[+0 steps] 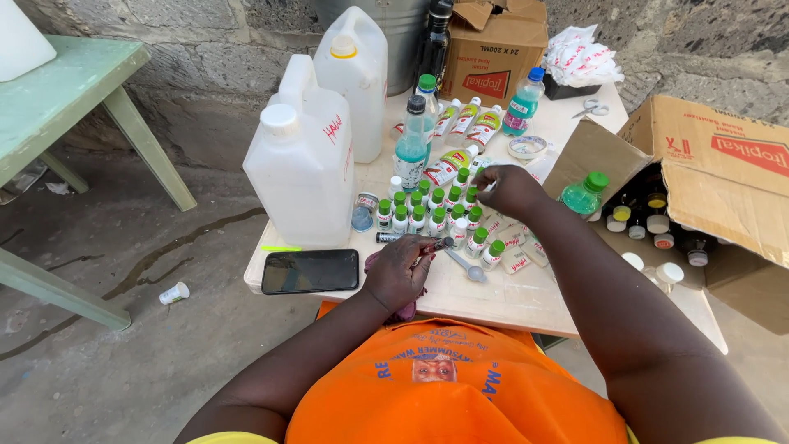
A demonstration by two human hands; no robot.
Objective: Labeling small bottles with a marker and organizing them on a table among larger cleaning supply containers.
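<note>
The person's left hand (400, 271) rests on the pale, scuffed bench (501, 300), fingers curled in, with the fingertips pinched on the handle end of a small grey metal measuring spoon (465, 267) whose bowl lies on the bench surface just to the right. A dark pen-like stick (394, 237) lies just above that hand, and a maroon cloth (403, 311) shows beneath the wrist.

The right hand (509, 189) reaches further in over a cluster of small white plastic bottles with green screw caps (427, 210), standing upright in close rows. Its fingers are bent down and closed around something small at the cluster's right edge; what exactly it holds I cannot tell, since the knuckles hide it. More of the same small bottles lie on their sides just below that hand.

Left of the cluster stand two large translucent white plastic jerrycans (304, 156), one behind the other, and a black smartphone (310, 270) lies flat at the bench's near left corner. Behind the cluster stands a clear bottle of teal liquid with a dark cap (411, 144), and further back a second teal bottle with a blue cap (523, 103). A small pair of scissors (592, 108) lies at the far right. An open brown cardboard box (723, 189) to the right holds dark bottles with white and yellow caps. A pale green wooden table (57, 99) stands apart at left.
</note>
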